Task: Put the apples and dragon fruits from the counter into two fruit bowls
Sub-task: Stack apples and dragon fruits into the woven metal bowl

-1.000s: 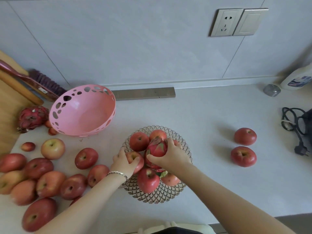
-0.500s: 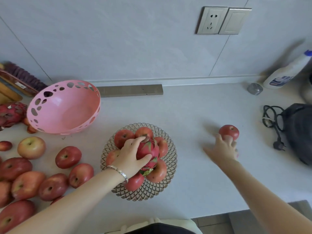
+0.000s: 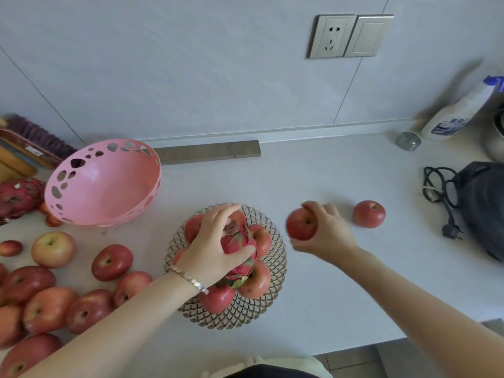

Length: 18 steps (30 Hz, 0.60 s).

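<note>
A glass lattice bowl (image 3: 272, 271) in the middle of the counter holds several red apples with a dragon fruit (image 3: 240, 244) on top. My left hand (image 3: 215, 246) grips that dragon fruit from above. My right hand (image 3: 324, 233) holds a red apple (image 3: 301, 223) just right of the bowl, above the counter. One more apple (image 3: 368, 214) lies further right. An empty pink perforated bowl (image 3: 103, 186) stands tilted at the back left. Several loose apples (image 3: 54, 290) fill the left counter, and a second dragon fruit (image 3: 17, 196) lies at the far left.
At the right lie a black cable with plug (image 3: 441, 197) and a dark appliance (image 3: 485, 211). A white bottle (image 3: 458, 115) and a small glass jar (image 3: 408, 141) stand at the back right. A brush (image 3: 35, 140) and wooden board sit at the back left. The counter edge runs along the lower right.
My right hand reached to the two apples on the right, picked one up and carried it left toward the glass bowl. My left hand moved onto the dragon fruit and stays there.
</note>
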Each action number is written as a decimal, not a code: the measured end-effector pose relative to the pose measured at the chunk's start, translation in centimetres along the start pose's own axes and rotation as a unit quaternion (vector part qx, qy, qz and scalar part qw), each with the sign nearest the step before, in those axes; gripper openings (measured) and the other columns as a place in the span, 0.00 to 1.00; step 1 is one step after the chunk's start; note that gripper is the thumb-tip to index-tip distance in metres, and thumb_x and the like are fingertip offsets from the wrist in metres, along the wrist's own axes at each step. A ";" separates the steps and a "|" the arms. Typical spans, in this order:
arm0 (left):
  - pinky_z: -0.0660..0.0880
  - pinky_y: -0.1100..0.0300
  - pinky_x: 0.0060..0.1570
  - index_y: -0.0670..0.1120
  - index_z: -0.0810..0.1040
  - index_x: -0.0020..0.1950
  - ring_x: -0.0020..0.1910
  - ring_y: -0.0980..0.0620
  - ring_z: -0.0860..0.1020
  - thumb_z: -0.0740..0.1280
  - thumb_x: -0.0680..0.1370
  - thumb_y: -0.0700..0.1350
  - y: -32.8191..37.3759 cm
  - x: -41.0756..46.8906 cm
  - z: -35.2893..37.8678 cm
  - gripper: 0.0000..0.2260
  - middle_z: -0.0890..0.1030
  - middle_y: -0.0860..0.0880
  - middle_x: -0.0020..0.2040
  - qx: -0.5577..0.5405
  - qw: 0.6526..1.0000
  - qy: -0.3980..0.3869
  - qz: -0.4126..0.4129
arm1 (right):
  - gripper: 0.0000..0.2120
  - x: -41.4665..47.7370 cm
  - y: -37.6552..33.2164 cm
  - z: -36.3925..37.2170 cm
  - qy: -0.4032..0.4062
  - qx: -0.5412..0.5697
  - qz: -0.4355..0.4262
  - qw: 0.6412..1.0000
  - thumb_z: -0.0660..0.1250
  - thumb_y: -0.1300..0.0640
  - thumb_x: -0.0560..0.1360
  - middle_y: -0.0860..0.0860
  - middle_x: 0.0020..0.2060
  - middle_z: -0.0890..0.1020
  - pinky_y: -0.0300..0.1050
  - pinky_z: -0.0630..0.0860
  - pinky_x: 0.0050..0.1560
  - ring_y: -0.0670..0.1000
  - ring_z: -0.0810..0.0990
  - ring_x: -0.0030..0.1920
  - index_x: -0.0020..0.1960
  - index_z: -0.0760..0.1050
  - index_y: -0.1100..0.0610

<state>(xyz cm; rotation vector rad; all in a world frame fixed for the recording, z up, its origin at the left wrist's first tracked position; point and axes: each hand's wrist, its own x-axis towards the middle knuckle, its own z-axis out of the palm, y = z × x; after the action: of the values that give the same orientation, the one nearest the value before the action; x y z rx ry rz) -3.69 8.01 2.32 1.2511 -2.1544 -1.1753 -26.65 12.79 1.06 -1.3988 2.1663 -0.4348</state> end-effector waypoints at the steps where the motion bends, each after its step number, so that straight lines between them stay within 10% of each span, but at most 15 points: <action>1: 0.73 0.58 0.63 0.64 0.61 0.64 0.63 0.57 0.72 0.73 0.69 0.48 0.7 0.1 -0.3 0.31 0.64 0.55 0.67 -0.062 0.998 -0.020 -0.019 | 0.39 -0.6 -2.1 -0.2 -0.009 0.012 -0.043 0.999 0.75 0.45 0.56 0.49 0.54 0.69 0.46 0.73 0.55 0.54 0.73 0.54 0.64 0.66 0.46; 4: 0.78 0.53 0.57 0.67 0.66 0.59 0.56 0.56 0.79 0.76 0.65 0.50 1.9 0.3 -0.7 0.29 0.71 0.56 0.64 -0.200 0.975 -0.057 -0.076 | 0.42 -2.4 -7.4 0.1 -0.023 0.011 -0.158 0.987 0.76 0.43 0.55 0.50 0.57 0.70 0.47 0.73 0.55 0.53 0.72 0.56 0.66 0.65 0.47; 8: 0.79 0.68 0.43 0.62 0.73 0.50 0.45 0.64 0.80 0.78 0.63 0.41 1.0 -0.1 -2.2 0.24 0.79 0.58 0.50 -0.224 0.969 0.042 -0.096 | 0.41 -2.9 -10.4 1.5 -0.046 0.029 -0.257 0.965 0.78 0.47 0.58 0.51 0.58 0.72 0.48 0.75 0.57 0.53 0.74 0.57 0.67 0.65 0.49; 12: 0.82 0.54 0.37 0.60 0.73 0.46 0.46 0.51 0.80 0.79 0.58 0.34 -1.5 -1.1 -4.5 0.28 0.75 0.56 0.49 -0.290 0.938 0.098 -0.164 | 0.40 -1.2 -8.7 2.7 -0.114 0.115 -0.200 0.966 0.78 0.52 0.62 0.48 0.61 0.67 0.46 0.73 0.62 0.49 0.72 0.60 0.69 0.62 0.47; 18: 0.77 0.54 0.51 0.56 0.73 0.53 0.53 0.51 0.77 0.82 0.56 0.43 -4.8 -1.8 -5.0 0.31 0.76 0.58 0.51 -0.172 0.955 0.118 -0.211 | 0.50 -1.6 -7.7 8.4 -0.137 -0.049 -0.106 0.984 0.74 0.35 0.57 0.53 0.68 0.62 0.56 0.67 0.66 0.56 0.62 0.69 0.70 0.48 0.39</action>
<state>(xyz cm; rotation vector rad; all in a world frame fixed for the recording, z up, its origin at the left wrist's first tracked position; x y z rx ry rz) 3.11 6.02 1.41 1.6335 -1.4719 -1.4078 -15.51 11.14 -1.33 -1.6458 1.8476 -0.1989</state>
